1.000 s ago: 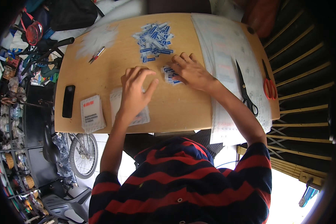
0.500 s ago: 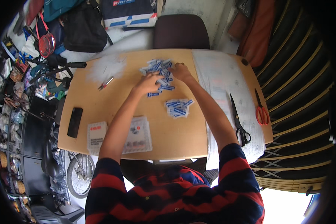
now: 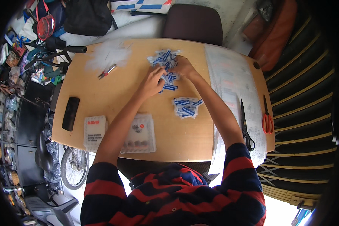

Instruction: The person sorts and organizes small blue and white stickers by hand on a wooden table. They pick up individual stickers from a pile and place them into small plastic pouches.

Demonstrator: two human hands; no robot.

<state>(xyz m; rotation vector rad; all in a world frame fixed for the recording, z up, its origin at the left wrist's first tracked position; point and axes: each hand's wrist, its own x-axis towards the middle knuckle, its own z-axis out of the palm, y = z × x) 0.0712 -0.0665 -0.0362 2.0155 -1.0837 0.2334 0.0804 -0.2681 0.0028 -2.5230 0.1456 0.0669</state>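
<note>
A loose pile of small blue-and-white labels (image 3: 165, 56), seemingly in clear plastic, lies toward the far side of the wooden table. At the pile's left edge is my left hand (image 3: 153, 81), its fingers bent and its thumb apart from them. My right hand (image 3: 185, 69) reaches over the pile's right side, thumb and fingers apart, the tips partly hidden among the labels. I make out nothing held in either hand. Nearer me, a smaller, neater stack of the same labels (image 3: 186, 108) sits beside my right forearm.
On the wooden table (image 3: 169, 139) lie red-handled snips (image 3: 107, 71), a black phone (image 3: 71, 113), a clear plastic case (image 3: 140, 132) and a white printed box (image 3: 94, 130). Black scissors (image 3: 246, 130) and red-handled scissors (image 3: 267, 122) lie at the right, by plastic sheets (image 3: 233, 83). A chair (image 3: 193, 23) stands behind.
The view has shifted, so the table appears slightly higher. My left hand has curled its fingers more and drawn a little back from the pile; my right hand stays over it.
</note>
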